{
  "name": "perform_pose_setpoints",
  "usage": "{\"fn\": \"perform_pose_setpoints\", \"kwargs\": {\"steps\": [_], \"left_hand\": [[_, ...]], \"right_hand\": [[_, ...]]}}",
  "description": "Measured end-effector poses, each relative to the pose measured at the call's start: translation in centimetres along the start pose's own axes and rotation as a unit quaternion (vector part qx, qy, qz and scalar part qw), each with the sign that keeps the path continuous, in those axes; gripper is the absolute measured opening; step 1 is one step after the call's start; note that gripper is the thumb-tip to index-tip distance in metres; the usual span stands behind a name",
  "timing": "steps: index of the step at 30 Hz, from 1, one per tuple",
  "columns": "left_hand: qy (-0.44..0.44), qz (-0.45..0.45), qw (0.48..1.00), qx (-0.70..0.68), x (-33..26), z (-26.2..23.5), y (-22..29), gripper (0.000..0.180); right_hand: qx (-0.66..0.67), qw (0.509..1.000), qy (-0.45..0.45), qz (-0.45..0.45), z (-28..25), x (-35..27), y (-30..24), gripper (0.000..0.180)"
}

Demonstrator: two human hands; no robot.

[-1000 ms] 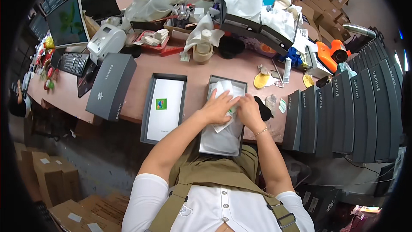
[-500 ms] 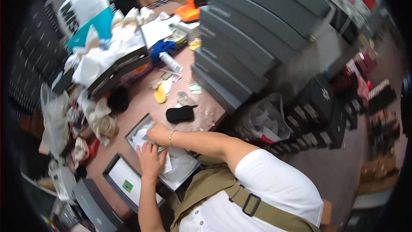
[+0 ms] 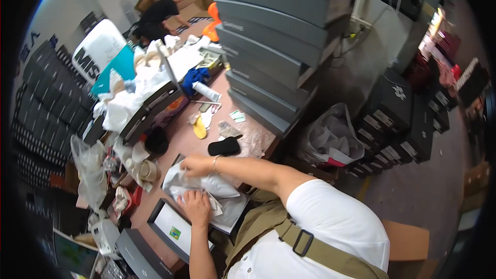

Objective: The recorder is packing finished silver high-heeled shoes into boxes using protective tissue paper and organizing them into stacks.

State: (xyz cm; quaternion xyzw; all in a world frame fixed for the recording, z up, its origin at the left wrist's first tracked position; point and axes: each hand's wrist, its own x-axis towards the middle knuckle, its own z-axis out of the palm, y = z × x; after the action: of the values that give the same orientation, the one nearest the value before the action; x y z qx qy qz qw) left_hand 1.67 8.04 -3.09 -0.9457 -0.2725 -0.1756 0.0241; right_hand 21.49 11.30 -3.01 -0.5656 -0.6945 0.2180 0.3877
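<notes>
An open grey shoebox lined with white tissue paper sits in front of me on the pink tabletop. At its far end my right hand is closed, fingers curled on the tissue, which bunches up beneath it. My left hand lies over the box's left side with its fingers stretched across the paper. A small white card rests on the tissue beside the left fingers. What lies under the paper is hidden. Left of the box is a box lid, white inside with a green sticker.
A tall stack of grey shoeboxes stands at the back right. Beyond my box lie a black pouch and a yellow piece. Stuffed shoes in boxes crowd the back left. A plastic-lined bin stands right; a person bends far off.
The tissue now bulges higher over the box's far end, under my right hand. My left hand has shifted on the paper. The whole view has swung, so the table sits further right.
</notes>
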Motion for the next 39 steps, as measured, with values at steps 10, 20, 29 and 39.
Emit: {"fn": "perform_pose_setpoints", "kwargs": {"steps": [10, 20, 29, 39], "left_hand": [[0.036, -0.083, 0.980, -0.179, 0.7, 1.9, -3.2, 0.033], [0.178, -0.334, 0.395, -0.837, 0.2, -4.1, 6.4, 0.067], [0.166, -0.304, 0.264, -0.900, -4.7, -5.9, 3.7, 0.069], [0.002, -0.338, 0.579, -0.742, -9.0, -7.6, -3.7, 0.055]], "right_hand": [[0.036, 0.963, 0.263, 0.052, -7.4, -0.3, -4.1, 0.027], [0.249, 0.923, 0.287, 0.059, -2.1, -3.2, -8.7, 0.032], [0.001, 0.994, 0.081, 0.074, -4.4, -6.3, -14.1, 0.007], [0.097, 0.994, -0.032, -0.032, -12.6, -5.7, -15.3, 0.047]]}}
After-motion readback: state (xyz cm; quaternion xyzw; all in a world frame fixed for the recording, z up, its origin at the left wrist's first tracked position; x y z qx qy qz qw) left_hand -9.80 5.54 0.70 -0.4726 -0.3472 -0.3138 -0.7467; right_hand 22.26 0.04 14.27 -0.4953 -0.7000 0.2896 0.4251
